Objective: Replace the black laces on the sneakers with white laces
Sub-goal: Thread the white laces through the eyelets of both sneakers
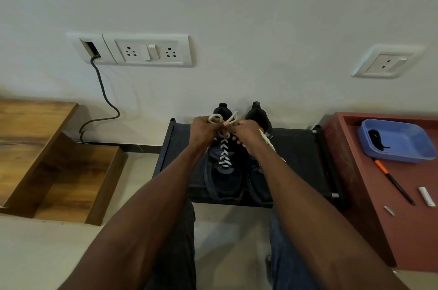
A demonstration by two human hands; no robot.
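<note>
While both hands work above the left sneaker [224, 164], the step looks like tying off its white lace [224, 151], which already criss-crosses up the eyelets. From the head camera, the left hand [205, 129] pinches one loop of the lace and the right hand [246, 134] pinches the other strand; the fingers of both are curled tight round the cord, meeting just over the shoe's tongue. Both sneakers sit side by side on a dark rack [296, 159] against the wall. The right sneaker [259, 124] is mostly hidden by the right forearm, though a white lace trails beside it, so I cannot tell how far it is laced. A black lace [377, 139] lies in the blue tray [403, 147] on the red table [379, 218], well apart from the shoes. Next, I judge, comes pulling the loops apart evenly to snug the bow without loosening the rows below.
</note>
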